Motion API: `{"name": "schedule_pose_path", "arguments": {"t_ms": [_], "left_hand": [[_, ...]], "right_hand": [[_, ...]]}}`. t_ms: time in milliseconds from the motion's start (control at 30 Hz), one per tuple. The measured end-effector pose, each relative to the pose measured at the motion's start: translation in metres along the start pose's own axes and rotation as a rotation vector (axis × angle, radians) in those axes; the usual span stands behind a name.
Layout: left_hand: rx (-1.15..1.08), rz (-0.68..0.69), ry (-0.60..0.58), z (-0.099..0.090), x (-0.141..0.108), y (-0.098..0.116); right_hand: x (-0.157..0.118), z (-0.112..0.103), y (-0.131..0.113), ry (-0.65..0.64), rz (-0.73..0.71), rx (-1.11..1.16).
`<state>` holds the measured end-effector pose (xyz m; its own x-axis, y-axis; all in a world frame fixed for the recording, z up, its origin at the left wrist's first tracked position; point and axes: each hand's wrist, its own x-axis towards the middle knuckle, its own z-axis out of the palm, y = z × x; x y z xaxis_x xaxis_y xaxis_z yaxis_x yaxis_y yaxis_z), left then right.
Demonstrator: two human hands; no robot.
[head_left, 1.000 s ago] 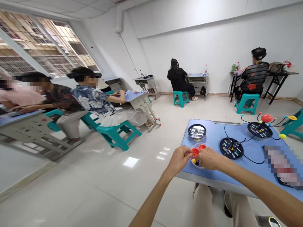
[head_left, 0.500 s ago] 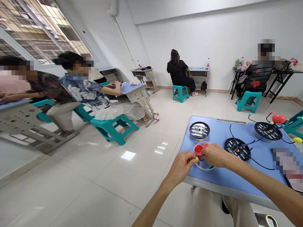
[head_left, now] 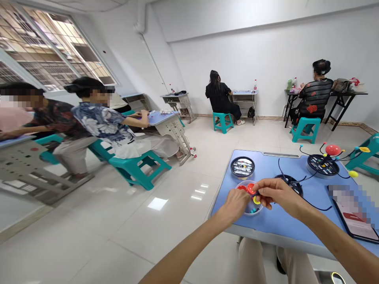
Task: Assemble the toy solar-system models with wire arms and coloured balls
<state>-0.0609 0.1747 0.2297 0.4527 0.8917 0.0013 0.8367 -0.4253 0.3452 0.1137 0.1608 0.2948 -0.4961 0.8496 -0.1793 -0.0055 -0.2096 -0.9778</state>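
Both my hands are at a clear round bowl (head_left: 252,213) on the blue desk (head_left: 275,220). My left hand (head_left: 235,203) reaches over its left side with the fingers curled; what they hold, if anything, is hidden. Beside it my right hand (head_left: 278,193) pinches a small dark piece (head_left: 257,193) at the bowl's right rim. Red half-balls (head_left: 251,188), a yellow piece (head_left: 256,200) and small turquoise pieces (head_left: 253,210) show in the bowl. Behind my right hand, a black round base (head_left: 291,185) with thin black arms is partly covered.
A round black-rimmed base (head_left: 242,167) sits at the desk's back left. A model with a red ball (head_left: 333,150) and coloured balls on thin arms stands back right. A phone (head_left: 353,213) lies at the right. People sit on turquoise stools (head_left: 223,122) at other desks.
My left hand has moved from the bowl's left rim further over it, and the yellow ball no longer shows at its fingertips. My right hand has drawn back to the rim, pinching a dark piece.
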Motion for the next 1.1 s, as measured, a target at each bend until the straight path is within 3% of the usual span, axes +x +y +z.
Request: {"name": "schedule_pose_path", "arguments": {"t_ms": [200, 333, 400, 500, 567, 633, 733, 933, 1100], "left_hand": [[-0.039, 0.061, 0.006, -0.007, 0.006, -0.004], [-0.085, 0.04, 0.129, -0.022, 0.0, -0.002], [-0.25, 0.007, 0.272, -0.03, -0.009, 0.005], [-0.75, -0.005, 0.493, -0.035, -0.028, 0.023], [-1.022, 0.011, 0.515, -0.032, -0.042, 0.037], [-1.145, 0.003, 0.528, -0.026, -0.053, 0.049], [-1.037, 0.015, 0.67, -0.015, -0.061, 0.06], [-0.434, 0.262, 1.05, -0.002, -0.055, 0.064], [-0.348, 0.244, 1.155, 0.012, -0.052, 0.062]], "right_hand": [[-0.018, 0.0, 0.006, 0.051, -0.082, 0.099], [-0.023, 0.0, 0.012, 0.179, -0.236, -0.009], [-0.024, 0.003, 0.016, 0.249, -0.312, -0.054], [-0.025, 0.01, 0.019, 0.326, -0.394, -0.066], [-0.025, 0.015, 0.02, 0.361, -0.45, -0.091], [-0.026, 0.02, 0.02, 0.385, -0.484, -0.15], [-0.028, 0.026, 0.021, 0.376, -0.509, -0.239], [-0.031, 0.036, 0.021, 0.406, -0.619, -0.469], [-0.025, 0.043, 0.025, 0.472, -0.619, -0.414]]}}
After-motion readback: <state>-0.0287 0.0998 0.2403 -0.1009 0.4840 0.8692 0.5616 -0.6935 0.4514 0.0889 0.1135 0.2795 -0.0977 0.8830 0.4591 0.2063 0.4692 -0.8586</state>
